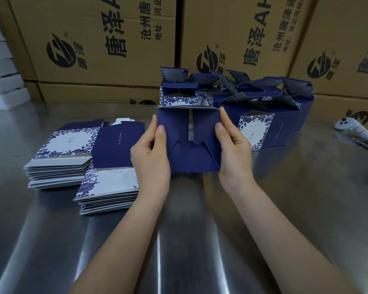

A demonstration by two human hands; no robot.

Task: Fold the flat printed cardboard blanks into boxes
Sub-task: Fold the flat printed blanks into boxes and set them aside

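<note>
Centre frame: dark blue cardboard box (pixel 189 153), interlocked flaps facing camera. Left hand (pixel 151 158) and right hand (pixel 232 149) pinch its side edges, thumbs in front, other fingers hidden behind. Stacked flat printed blanks (pixel 62 158) mid-left, partly covered by left wrist

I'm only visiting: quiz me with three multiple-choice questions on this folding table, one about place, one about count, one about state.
1. Where do the flat blanks lie?
A. left of the person
B. right of the person
C. on the floor
2. How many stacks of them?
A. one
B. two
C. five
3. The dark blue box in the middle is:
A. lying flat
B. held by the left hand and right hand
C. crushed
Answers: 1 A, they sit beside the left hand; 2 B, two piles lie side by side; 3 B, thumbs pinch its sides.
</note>
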